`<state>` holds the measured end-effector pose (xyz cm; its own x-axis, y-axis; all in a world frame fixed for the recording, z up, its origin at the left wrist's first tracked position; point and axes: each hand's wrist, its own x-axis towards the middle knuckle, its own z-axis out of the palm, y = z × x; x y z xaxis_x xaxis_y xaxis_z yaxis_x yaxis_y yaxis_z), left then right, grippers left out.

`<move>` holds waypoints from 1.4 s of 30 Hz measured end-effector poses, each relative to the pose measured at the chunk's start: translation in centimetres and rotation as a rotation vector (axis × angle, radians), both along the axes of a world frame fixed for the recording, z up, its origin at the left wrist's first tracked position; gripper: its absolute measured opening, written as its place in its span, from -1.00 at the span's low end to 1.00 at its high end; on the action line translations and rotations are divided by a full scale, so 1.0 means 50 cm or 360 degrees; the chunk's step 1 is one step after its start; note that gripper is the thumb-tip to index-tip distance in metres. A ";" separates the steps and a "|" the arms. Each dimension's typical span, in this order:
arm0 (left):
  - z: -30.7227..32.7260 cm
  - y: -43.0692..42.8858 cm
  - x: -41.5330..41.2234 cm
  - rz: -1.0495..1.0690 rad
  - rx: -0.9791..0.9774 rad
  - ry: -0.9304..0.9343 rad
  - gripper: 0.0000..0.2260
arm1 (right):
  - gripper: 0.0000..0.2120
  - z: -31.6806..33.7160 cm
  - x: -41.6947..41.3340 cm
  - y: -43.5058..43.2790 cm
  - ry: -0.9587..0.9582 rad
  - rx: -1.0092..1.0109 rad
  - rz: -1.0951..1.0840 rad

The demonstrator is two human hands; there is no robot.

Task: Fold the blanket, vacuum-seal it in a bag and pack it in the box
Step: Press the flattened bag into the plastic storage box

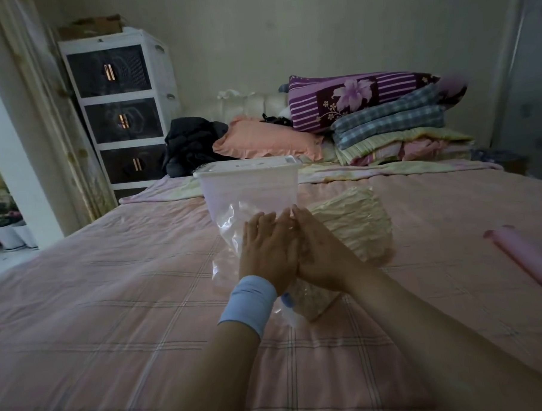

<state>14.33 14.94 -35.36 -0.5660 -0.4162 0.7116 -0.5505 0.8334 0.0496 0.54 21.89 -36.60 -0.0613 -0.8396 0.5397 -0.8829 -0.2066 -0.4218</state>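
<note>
While the left hand (270, 252), the one with the blue wristband (249, 301), is pressing flat on the clear bag (226, 238) with straight fingers, the right hand (323, 256) is leaning right against it, fingers stretched out too, so neither one is actually gripping anything. The bag is lying around the middle of the bed (112, 305), and the wrinkly cream blanket (354, 223) is sitting at its right end, looking squeezed tight inside the plastic. Just behind the bag, a translucent lidded box (250, 187) is standing on the bed. A pink roll (526, 256) is lying by the right edge, and folded bedding (393, 128) is sitting stacked at the far right corner, next to a peach pillow (267, 140).
</note>
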 end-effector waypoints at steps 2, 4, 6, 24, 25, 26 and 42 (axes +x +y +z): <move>-0.003 -0.014 0.003 -0.0022 -0.0320 -0.0047 -0.65 | -0.05 -0.016 -0.011 -0.001 0.0140 0.0177 -0.0157; -0.005 -0.035 0.022 0.0128 -0.0096 -0.0141 -0.61 | -0.01 -0.035 -0.026 -0.004 0.0221 0.0427 -0.0314; -0.031 -0.071 0.039 0.0378 0.0445 -0.0229 -0.45 | -0.05 -0.049 -0.032 -0.011 0.0290 0.0661 -0.0351; -0.053 -0.073 0.025 0.0200 0.0896 -0.0863 -0.16 | -0.24 -0.045 -0.076 -0.012 0.0955 0.0502 -0.0519; -0.038 -0.079 0.034 0.0117 0.0964 -0.0850 -0.20 | -0.25 -0.038 -0.072 -0.002 0.0986 0.0461 -0.0509; -0.026 -0.084 0.041 0.0056 0.1058 -0.0837 -0.26 | -0.25 -0.035 -0.062 0.007 0.0997 0.0434 -0.0491; -0.064 0.008 -0.059 0.0211 0.0641 -0.0708 -0.52 | -0.38 0.008 -0.100 0.131 0.0754 0.1016 -0.0810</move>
